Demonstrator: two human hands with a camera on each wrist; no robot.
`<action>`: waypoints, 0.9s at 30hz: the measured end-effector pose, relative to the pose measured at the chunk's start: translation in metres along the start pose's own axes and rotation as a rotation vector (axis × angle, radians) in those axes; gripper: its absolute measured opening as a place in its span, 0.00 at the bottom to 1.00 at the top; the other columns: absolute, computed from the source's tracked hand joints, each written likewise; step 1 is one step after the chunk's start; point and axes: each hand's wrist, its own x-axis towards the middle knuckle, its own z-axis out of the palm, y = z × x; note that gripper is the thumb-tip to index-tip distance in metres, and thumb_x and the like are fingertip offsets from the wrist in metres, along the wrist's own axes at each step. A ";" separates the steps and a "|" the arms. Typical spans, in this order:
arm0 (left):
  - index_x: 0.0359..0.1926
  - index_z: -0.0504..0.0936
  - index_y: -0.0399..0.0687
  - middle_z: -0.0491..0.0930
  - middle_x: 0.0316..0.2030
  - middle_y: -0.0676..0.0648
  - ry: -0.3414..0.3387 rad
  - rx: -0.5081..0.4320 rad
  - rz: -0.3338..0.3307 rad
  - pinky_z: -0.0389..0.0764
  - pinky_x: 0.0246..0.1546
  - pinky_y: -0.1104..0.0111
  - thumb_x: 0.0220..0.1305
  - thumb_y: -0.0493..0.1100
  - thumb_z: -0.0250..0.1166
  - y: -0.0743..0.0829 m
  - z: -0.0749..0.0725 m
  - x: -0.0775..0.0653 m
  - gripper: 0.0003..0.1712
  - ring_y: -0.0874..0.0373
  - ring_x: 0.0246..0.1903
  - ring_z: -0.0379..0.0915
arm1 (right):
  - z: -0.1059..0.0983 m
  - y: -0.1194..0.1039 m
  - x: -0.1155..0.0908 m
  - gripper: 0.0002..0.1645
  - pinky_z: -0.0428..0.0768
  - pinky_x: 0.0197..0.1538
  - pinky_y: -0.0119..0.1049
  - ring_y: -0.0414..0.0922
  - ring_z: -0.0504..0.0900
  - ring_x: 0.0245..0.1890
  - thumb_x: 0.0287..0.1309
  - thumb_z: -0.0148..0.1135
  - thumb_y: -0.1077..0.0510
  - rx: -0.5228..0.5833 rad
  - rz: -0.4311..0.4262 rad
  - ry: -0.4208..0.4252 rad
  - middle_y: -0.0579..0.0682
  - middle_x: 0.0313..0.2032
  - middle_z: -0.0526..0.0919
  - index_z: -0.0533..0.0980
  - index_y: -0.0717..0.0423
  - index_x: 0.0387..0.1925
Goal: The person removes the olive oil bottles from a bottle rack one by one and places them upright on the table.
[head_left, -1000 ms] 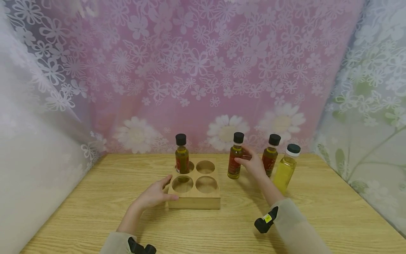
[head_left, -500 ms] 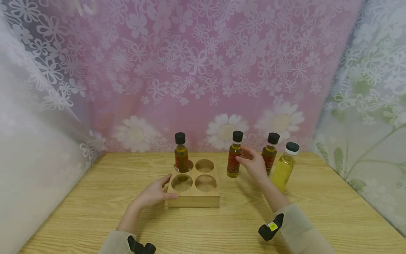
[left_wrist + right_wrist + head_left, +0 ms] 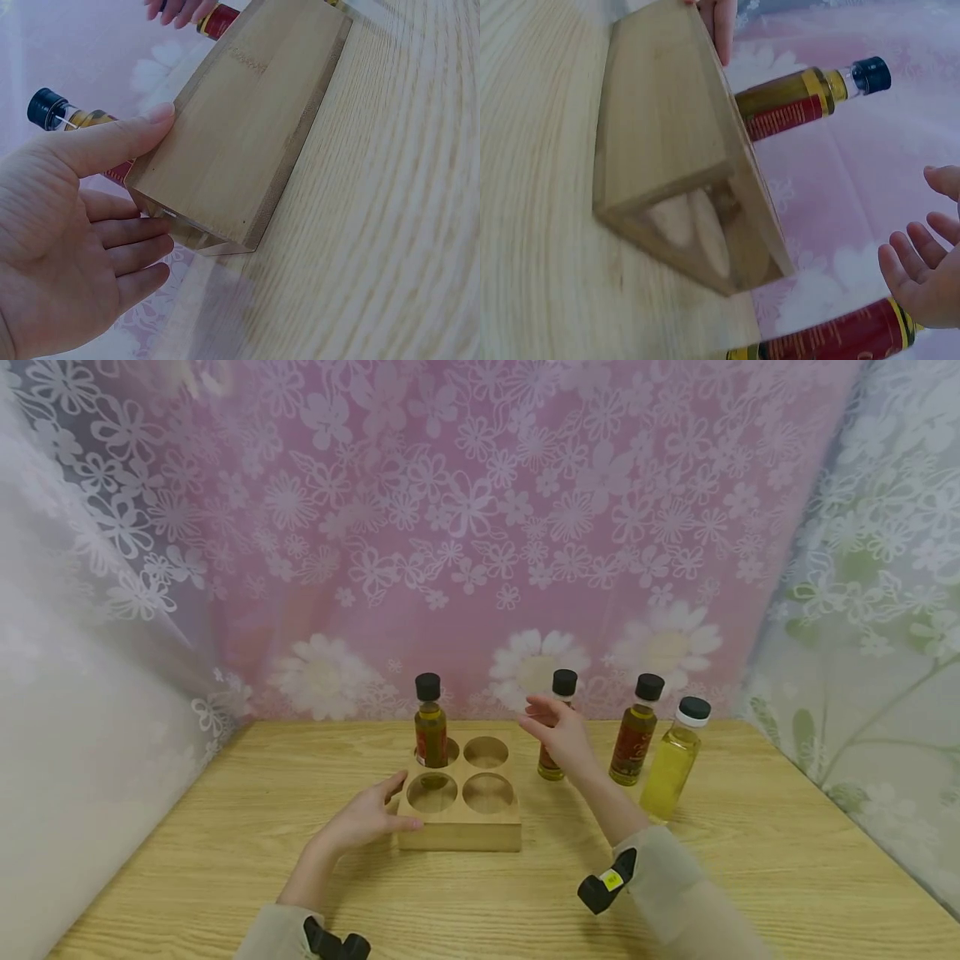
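My left hand holds the left front corner of a wooden bottle holder with round holes; its thumb lies on the upper front edge, with fingers by the open left end. One dark-capped oil bottle with a red label stands in the back left hole. Right of the holder, my right hand hovers with spread, loosely bent fingers, holding nothing. Partly hidden behind it is a second red-labelled oil bottle, upright on the table. In the right wrist view this hand appears apart from the bottle.
Farther right stand a third red-labelled oil bottle and a clear bottle of yellow oil with a dark green and white cap. Floral curtains hang behind and beside the wooden table.
My right hand has come off the middle oil bottle and moved left, in front of it. That bottle stays in place. My left hand and the holder have not moved.
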 end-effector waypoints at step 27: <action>0.70 0.48 0.34 0.49 0.69 0.34 -0.013 -0.010 -0.006 0.61 0.58 0.45 0.51 0.51 0.71 0.002 0.000 0.000 0.55 0.33 0.64 0.49 | 0.088 -0.033 0.022 0.33 0.73 0.54 0.48 0.54 0.73 0.54 0.54 0.67 0.55 0.064 -0.009 -0.149 0.57 0.54 0.73 0.68 0.58 0.61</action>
